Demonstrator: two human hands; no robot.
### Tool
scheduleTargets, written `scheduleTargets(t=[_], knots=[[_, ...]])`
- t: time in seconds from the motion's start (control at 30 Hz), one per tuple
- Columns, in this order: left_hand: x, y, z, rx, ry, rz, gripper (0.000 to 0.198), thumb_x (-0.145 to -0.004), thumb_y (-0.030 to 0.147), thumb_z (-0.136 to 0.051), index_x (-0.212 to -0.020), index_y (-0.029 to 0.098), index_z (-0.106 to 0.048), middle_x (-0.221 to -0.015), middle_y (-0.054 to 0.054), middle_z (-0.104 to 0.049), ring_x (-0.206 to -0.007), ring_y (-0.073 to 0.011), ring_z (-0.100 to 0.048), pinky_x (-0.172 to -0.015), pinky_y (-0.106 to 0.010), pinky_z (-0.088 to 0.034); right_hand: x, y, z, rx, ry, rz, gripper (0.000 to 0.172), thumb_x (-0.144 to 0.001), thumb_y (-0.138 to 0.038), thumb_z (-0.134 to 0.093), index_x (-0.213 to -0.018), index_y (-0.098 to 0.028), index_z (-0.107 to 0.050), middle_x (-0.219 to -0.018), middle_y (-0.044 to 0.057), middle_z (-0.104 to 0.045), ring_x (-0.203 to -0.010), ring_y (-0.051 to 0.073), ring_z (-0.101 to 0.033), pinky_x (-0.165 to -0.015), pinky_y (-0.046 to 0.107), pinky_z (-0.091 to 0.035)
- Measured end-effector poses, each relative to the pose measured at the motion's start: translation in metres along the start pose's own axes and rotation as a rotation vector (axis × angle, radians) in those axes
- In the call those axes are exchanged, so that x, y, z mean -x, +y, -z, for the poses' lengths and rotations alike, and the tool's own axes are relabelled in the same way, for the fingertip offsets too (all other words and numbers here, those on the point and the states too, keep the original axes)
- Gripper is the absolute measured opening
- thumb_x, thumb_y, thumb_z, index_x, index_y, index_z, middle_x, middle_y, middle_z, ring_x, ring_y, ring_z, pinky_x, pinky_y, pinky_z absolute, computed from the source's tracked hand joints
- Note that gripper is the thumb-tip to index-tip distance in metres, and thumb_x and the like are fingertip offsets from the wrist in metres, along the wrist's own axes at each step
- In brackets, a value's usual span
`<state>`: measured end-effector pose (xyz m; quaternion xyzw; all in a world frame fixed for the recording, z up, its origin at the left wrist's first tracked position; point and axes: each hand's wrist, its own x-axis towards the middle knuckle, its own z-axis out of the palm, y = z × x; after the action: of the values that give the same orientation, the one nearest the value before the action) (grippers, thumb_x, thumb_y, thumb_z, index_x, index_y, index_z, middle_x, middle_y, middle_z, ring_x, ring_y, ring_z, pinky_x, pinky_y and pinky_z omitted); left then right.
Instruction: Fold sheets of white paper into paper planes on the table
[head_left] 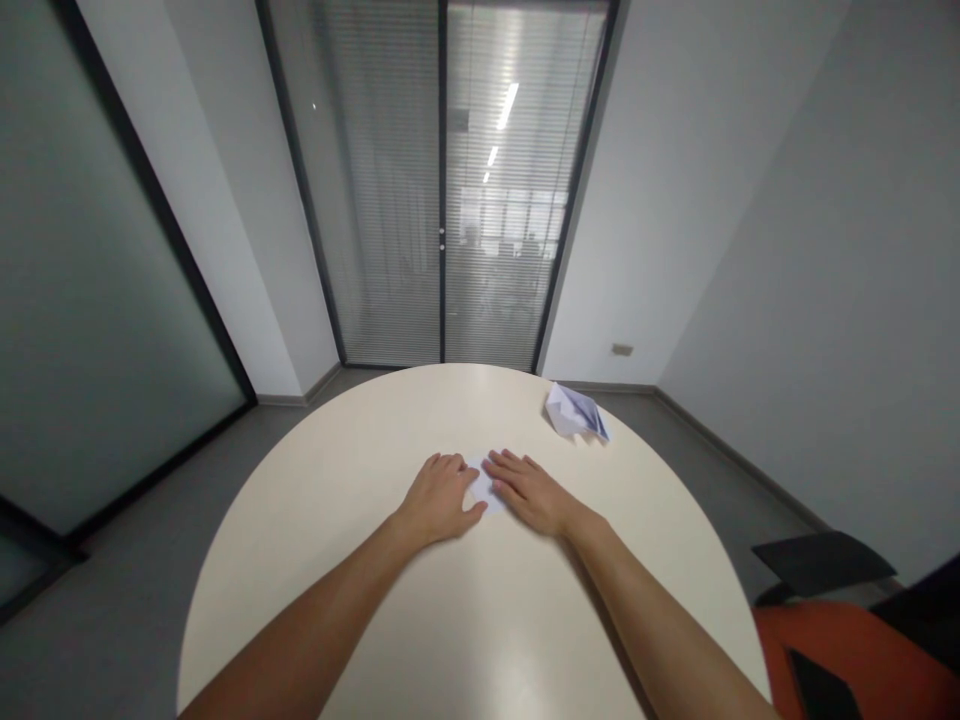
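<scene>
A small piece of white paper (484,490) lies flat on the round table, partly covered by both hands. At its left side is my left hand (442,497), palm down, with the thumb apart from the other fingers and the fingertips on the paper's edge. My right hand (527,490) rests flat over the paper's right part, its fingers stretched out. Most of the paper's outline is hidden under the hands, so its exact shape is unclear.
Toward the far right edge of the cream round table (375,620) sits a folded white paper shape (576,412). An orange chair (847,650) with black armrests stands at the lower right. Beyond the table is a glass partition (397,200) with blinds.
</scene>
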<state>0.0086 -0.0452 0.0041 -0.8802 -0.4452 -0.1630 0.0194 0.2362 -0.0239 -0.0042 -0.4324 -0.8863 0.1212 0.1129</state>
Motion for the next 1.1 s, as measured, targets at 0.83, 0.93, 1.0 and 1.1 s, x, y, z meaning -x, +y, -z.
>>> scheduleTargets(t=[0.83,0.93,1.0,1.1], knots=[[-0.003,-0.004,-0.009,-0.009,-0.033,0.090,0.041,-0.094,0.044,-0.052,-0.125,0.018,-0.063,-0.133,-0.017,-0.061,-0.122,-0.0331,-0.056,-0.099,-0.049,-0.047,-0.001,-0.002,0.010,0.017,0.152,0.103,0.038,-0.095,-0.022,-0.044,-0.121,-0.021,-0.071,-0.126,0.009,-0.068,-0.118,0.024,-0.058,-0.103,0.038,-0.045],[-0.002,-0.010,-0.012,0.010,-0.036,0.062,0.040,-0.094,0.043,-0.053,-0.125,0.020,-0.063,-0.132,-0.016,-0.061,-0.122,-0.0327,-0.054,-0.100,-0.049,-0.045,-0.001,0.002,0.012,0.057,0.138,0.042,0.039,-0.096,-0.024,-0.042,-0.122,-0.020,-0.071,-0.126,0.010,-0.068,-0.118,0.025,-0.058,-0.102,0.039,-0.045],[-0.001,-0.012,-0.012,0.012,-0.034,0.041,0.039,-0.094,0.043,-0.053,-0.125,0.021,-0.063,-0.131,-0.015,-0.061,-0.121,-0.0320,-0.054,-0.100,-0.048,-0.045,0.000,0.004,0.014,0.076,0.134,0.009,0.039,-0.096,-0.024,-0.042,-0.121,-0.020,-0.071,-0.126,0.009,-0.068,-0.116,0.025,-0.059,-0.102,0.038,-0.045],[0.000,-0.016,-0.008,0.018,-0.020,-0.004,0.038,-0.094,0.043,-0.053,-0.123,0.022,-0.064,-0.128,-0.013,-0.062,-0.118,-0.0309,-0.054,-0.100,-0.046,-0.045,0.000,0.004,0.016,0.092,0.138,-0.010,0.037,-0.095,-0.023,-0.042,-0.117,-0.020,-0.073,-0.125,0.008,-0.069,-0.114,0.025,-0.060,-0.100,0.037,-0.045]])
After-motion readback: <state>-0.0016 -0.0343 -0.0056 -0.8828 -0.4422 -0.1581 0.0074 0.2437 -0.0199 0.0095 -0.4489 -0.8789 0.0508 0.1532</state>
